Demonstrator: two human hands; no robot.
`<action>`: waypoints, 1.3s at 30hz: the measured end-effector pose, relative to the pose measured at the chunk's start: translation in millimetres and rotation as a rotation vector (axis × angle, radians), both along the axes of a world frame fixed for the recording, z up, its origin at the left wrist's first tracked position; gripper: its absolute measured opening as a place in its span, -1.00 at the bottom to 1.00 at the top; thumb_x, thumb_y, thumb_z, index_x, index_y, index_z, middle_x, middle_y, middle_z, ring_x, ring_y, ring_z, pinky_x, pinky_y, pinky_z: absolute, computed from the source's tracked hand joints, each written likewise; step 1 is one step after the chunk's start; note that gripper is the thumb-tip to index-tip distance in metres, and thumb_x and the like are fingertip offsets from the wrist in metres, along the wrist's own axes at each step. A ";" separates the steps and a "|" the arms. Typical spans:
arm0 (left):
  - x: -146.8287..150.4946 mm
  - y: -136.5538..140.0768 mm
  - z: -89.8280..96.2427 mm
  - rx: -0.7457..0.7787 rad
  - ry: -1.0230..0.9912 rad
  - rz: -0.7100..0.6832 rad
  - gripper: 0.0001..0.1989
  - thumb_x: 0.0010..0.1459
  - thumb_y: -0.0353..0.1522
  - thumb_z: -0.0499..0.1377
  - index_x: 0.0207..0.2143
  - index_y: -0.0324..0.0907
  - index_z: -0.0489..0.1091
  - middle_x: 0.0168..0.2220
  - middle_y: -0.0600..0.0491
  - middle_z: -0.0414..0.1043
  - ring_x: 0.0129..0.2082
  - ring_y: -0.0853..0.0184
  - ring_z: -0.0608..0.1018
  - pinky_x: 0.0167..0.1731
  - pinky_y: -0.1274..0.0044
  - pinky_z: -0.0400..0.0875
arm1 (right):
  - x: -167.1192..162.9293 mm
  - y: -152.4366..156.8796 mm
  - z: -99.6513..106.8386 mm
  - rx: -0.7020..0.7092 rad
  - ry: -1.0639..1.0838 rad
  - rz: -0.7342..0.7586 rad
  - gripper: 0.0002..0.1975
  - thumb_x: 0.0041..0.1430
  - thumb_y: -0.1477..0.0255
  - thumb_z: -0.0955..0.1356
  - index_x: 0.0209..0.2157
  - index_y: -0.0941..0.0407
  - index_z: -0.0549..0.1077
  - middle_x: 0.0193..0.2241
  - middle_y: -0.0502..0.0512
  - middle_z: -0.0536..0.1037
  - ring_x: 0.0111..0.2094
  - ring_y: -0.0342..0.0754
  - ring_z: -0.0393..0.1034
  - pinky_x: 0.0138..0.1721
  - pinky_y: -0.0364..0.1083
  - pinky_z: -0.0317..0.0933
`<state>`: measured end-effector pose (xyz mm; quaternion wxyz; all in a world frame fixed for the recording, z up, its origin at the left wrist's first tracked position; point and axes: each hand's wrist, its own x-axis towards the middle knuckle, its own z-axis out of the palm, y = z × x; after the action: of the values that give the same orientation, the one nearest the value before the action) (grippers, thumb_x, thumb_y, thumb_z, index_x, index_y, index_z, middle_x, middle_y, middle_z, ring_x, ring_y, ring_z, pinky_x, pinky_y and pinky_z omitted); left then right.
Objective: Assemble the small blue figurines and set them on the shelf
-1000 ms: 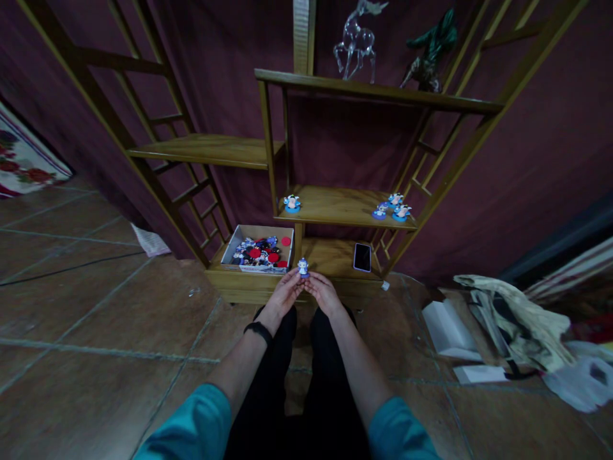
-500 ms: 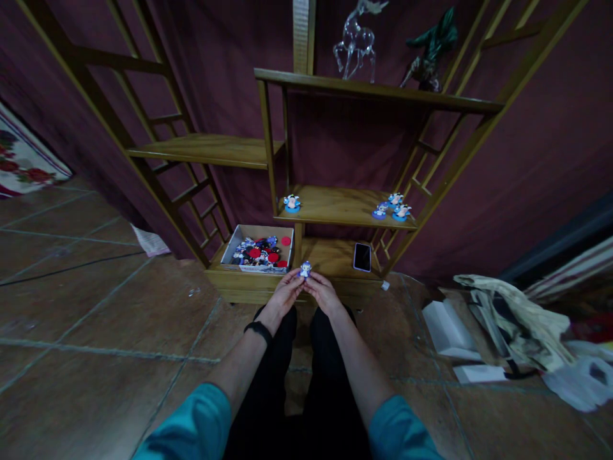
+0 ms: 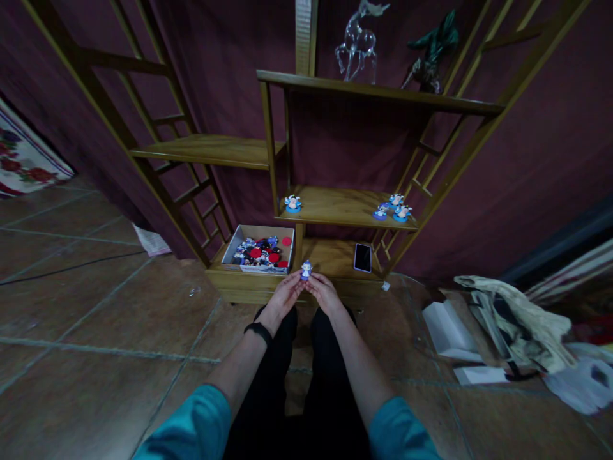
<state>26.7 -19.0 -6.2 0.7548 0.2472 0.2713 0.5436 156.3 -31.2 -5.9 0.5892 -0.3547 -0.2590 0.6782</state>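
Between my two hands, in front of the lowest shelf, a small purple and white figurine (image 3: pixel 306 270) stands upright. The fingertips of my left hand (image 3: pixel 287 292) pinch its base from the left, and those of my right hand (image 3: pixel 323 292) pinch it from the right. Just beyond my left hand is an open cardboard box (image 3: pixel 232 245) heaped with similar figurines and red discs. On the middle shelf (image 3: pixel 335 204), a blue-based figurine (image 3: pixel 292 204) stands at the left end. Three more are grouped at the right end, one of them a purple figurine (image 3: pixel 380 211).
A phone (image 3: pixel 363 257) lies on the lowest shelf, right of my hands. Above, a clear glass deer (image 3: pixel 358 45) and a dark green statue (image 3: pixel 431 54) stand on the upper shelf (image 3: pixel 373 89). Bags and cloth (image 3: pixel 522 326) lie on the floor at right.
The figurine between my fingers has turned or tilted slightly, so more of its purple base shows. The view has shifted very little, and both hands stay in place.
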 end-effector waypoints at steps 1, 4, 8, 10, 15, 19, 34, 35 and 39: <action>0.0 -0.2 0.0 -0.002 0.002 0.000 -0.72 -0.01 -0.50 0.24 -0.17 -0.29 0.45 -0.33 -0.04 0.52 -0.38 0.42 0.52 -0.28 0.58 0.38 | 0.0 -0.2 0.3 0.004 -0.005 0.005 -0.72 -0.23 0.39 0.50 -0.38 0.13 0.49 -0.49 -0.02 0.55 -0.44 -0.18 0.41 -0.29 -0.14 0.29; -0.3 -0.7 0.1 -0.009 0.014 -0.013 -0.71 -0.01 -0.50 0.25 -0.16 -0.28 0.45 -0.34 -0.03 0.52 -0.40 0.43 0.52 -0.29 0.59 0.39 | 0.0 -0.5 1.3 -0.003 -0.020 0.005 -0.73 -0.21 0.37 0.50 -0.39 0.13 0.48 -0.50 -0.02 0.54 -0.45 -0.18 0.41 -0.30 -0.14 0.29; -0.4 -0.4 0.7 -0.016 0.025 -0.020 -0.69 -0.01 -0.50 0.25 -0.14 -0.26 0.43 -0.36 -0.02 0.52 -0.42 0.44 0.52 -0.34 0.60 0.39 | -0.4 -0.1 1.6 -0.016 -0.020 -0.011 -0.74 -0.21 0.36 0.50 -0.40 0.13 0.48 -0.51 -0.01 0.54 -0.47 -0.18 0.39 -0.34 -0.15 0.28; -0.3 -0.1 1.3 -0.026 0.025 -0.018 -0.70 0.00 -0.50 0.24 -0.15 -0.26 0.43 -0.38 -0.01 0.52 -0.43 0.43 0.52 -0.35 0.60 0.39 | -0.6 0.3 1.1 -0.017 -0.017 -0.014 -0.74 -0.21 0.36 0.50 -0.41 0.12 0.48 -0.52 -0.01 0.54 -0.47 -0.19 0.39 -0.35 -0.16 0.28; -0.1 0.0 2.8 -0.047 0.019 -0.016 -0.72 0.01 -0.48 0.23 -0.16 -0.27 0.44 -0.39 -0.02 0.52 -0.44 0.43 0.52 -0.36 0.60 0.40 | -0.6 1.5 -0.5 -0.029 -0.026 -0.028 -0.73 -0.23 0.35 0.50 -0.41 0.12 0.48 -0.53 -0.01 0.53 -0.48 -0.17 0.39 -0.37 -0.14 0.30; 0.2 -0.2 2.5 -0.022 0.029 -0.006 -0.71 -0.02 -0.50 0.25 -0.18 -0.26 0.44 -0.37 -0.01 0.52 -0.42 0.43 0.53 -0.34 0.59 0.40 | -0.3 2.4 -2.2 -0.035 -0.012 -0.037 -0.73 -0.22 0.35 0.50 -0.40 0.12 0.48 -0.52 -0.01 0.54 -0.47 -0.17 0.40 -0.35 -0.14 0.30; 1.1 -0.1 -3.2 -0.002 0.063 0.064 -0.63 -0.09 -0.56 0.28 -0.16 -0.23 0.45 -0.27 -0.01 0.52 -0.32 0.42 0.53 -0.18 0.55 0.37 | 0.8 0.4 -2.4 -0.027 0.008 -0.039 -0.69 -0.23 0.44 0.49 -0.33 0.12 0.50 -0.43 0.03 0.58 -0.43 -0.14 0.43 -0.30 -0.11 0.30; 0.8 -0.2 -3.1 -0.001 0.063 0.060 -0.62 -0.09 -0.57 0.28 -0.15 -0.23 0.45 -0.27 -0.01 0.52 -0.31 0.41 0.53 -0.18 0.55 0.37 | 0.8 0.6 -2.7 -0.020 0.006 -0.037 -0.69 -0.23 0.44 0.49 -0.33 0.12 0.50 -0.42 0.03 0.58 -0.42 -0.14 0.43 -0.30 -0.11 0.30; 0.0 -0.1 -3.3 0.001 0.066 0.054 -0.60 -0.09 -0.59 0.27 -0.13 -0.24 0.44 -0.24 -0.03 0.52 -0.29 0.41 0.53 -0.17 0.55 0.37 | 0.9 1.7 -4.0 -0.008 0.012 -0.031 -0.70 -0.22 0.45 0.49 -0.33 0.11 0.51 -0.39 0.03 0.58 -0.41 -0.15 0.43 -0.29 -0.12 0.30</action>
<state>26.8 -19.0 -9.4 0.7306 0.2580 0.3022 0.5553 157.2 -29.5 -9.9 0.5996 -0.3569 -0.2472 0.6723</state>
